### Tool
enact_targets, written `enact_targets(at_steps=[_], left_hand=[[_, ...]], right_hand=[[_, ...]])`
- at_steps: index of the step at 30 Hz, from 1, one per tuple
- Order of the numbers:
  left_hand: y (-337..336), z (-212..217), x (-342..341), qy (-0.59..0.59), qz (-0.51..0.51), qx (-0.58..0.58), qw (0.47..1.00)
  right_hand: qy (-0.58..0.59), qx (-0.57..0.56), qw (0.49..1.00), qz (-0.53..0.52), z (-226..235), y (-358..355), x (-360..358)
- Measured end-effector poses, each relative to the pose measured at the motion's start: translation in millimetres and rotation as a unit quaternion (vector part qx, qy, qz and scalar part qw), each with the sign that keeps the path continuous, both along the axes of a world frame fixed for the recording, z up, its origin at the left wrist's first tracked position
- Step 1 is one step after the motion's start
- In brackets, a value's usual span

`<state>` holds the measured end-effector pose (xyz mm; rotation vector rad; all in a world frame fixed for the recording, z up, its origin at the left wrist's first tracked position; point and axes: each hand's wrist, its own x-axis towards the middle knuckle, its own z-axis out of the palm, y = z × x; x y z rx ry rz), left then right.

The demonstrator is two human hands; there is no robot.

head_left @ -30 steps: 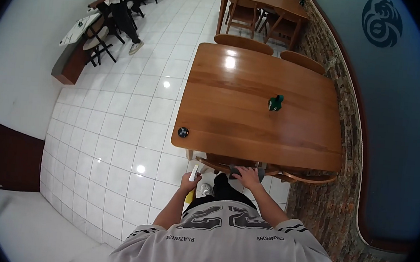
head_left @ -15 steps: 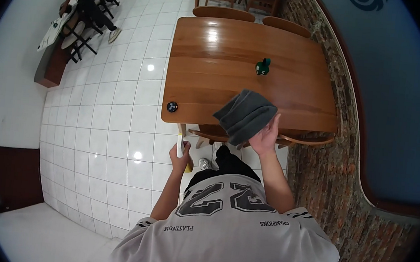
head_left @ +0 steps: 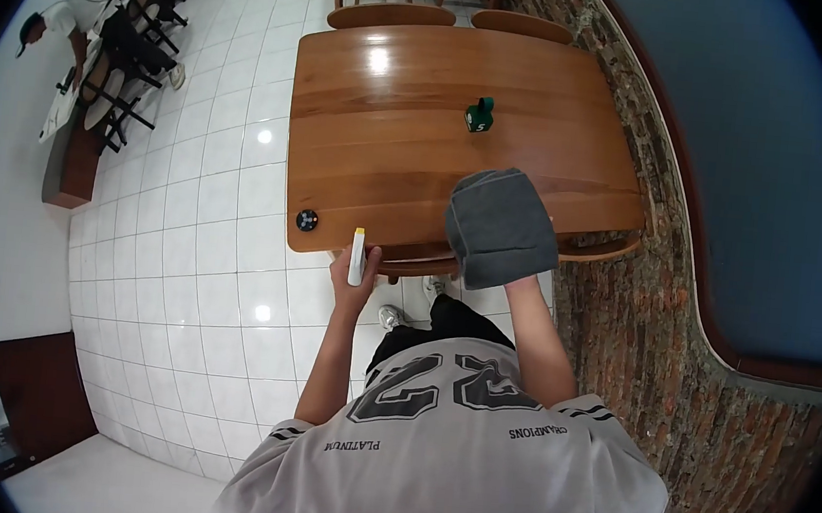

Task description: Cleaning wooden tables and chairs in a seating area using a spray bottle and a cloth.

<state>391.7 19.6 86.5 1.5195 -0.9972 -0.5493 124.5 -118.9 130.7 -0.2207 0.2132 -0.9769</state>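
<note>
In my left hand (head_left: 345,290), by the table's near left corner, a spray bottle (head_left: 358,252) stands upright with its white, yellow-tipped spray head showing. My fingers wrap round it, and its lower body is hidden behind the hand. A folded dark grey cloth (head_left: 501,227) rests in my right hand (head_left: 524,284), over the table's near edge. The cloth covers nearly all of that hand, leaving only the wrist side and a fingertip visible. Below and beyond both hands is the brown wooden table (head_left: 382,137).
On the table are a small green block-shaped stand (head_left: 479,116) and a round black object (head_left: 308,220). Chairs (head_left: 393,17) line the far side; others are tucked in near me. A brick wall (head_left: 612,303) borders the right. Two people (head_left: 70,21) are at the far left.
My left hand has risen and come forward with the spray bottle toward the table edge. The cloth has turned and spread flatter over my right hand. My view has shifted slightly right.
</note>
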Motion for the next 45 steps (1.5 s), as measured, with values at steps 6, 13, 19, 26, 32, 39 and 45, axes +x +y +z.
enact_targets(at_steps=[6, 13, 19, 26, 32, 39, 45], left_hand=[[-18.7, 18.6, -12.7, 0.043, 0.009, 0.002, 0.999], [-46.5, 10.3, -25.7, 0.067, 0.08, 0.036, 0.994], [-70.1, 0.0, -32.6, -0.032, 0.152, 0.061, 0.986], [-97.9, -43.7, -32.9, -0.086, 0.204, 0.109, 0.969], [-105.4, -63.7, -46.5, -0.026, 0.237, 0.126, 0.963], [-98.2, -78.4, -37.8, 0.036, 0.191, 0.099, 0.976], [-97.9, -76.0, -25.0, 0.018, 0.108, 0.042, 0.993]], right_hand=[[0.23, -0.017, 0.971, -0.055, -56.2, -63.5, -19.7], [0.766, -0.553, 0.268, 0.187, -166.2, -62.0, 74.4], [0.761, -0.579, 0.278, 0.09, -171.3, -62.2, 90.6], [0.691, -0.633, 0.338, 0.087, -177.9, -111.6, 39.0], [0.826, -0.507, 0.24, 0.067, -184.6, -149.6, -110.5], [0.899, -0.383, 0.206, 0.048, -186.8, -171.3, -133.5], [0.971, -0.064, 0.231, -0.004, -185.2, -149.4, -62.9]])
